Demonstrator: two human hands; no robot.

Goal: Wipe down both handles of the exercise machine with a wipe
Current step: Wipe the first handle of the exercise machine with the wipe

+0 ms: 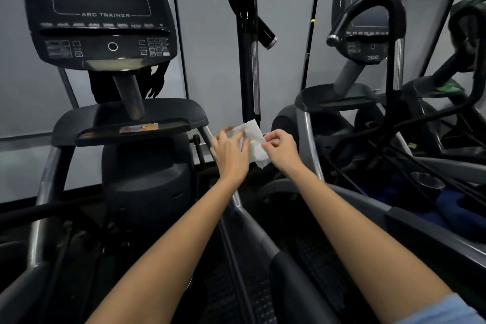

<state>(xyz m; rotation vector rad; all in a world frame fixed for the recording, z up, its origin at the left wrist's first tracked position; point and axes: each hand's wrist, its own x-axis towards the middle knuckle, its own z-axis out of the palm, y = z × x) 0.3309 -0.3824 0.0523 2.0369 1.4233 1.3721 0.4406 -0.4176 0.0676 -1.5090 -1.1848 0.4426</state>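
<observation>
a white wipe (pixel 252 141) is held in mid-air between two outstretched hands, just below the upright black handle (pixel 246 42) of the arc trainer. the right hand (pixel 280 148) pinches the wipe's edge between thumb and fingertips; the left hand (pixel 230 151) touches its other side with fingers spread and loosely bent (whether they actually grip cannot be told). the handle is not yet touched. the machine's other handle cannot be seen. if the crumpled wipe is not opened out, patchy cleaning is likely; held this lightly, it could be dropped among the pedals.
</observation>
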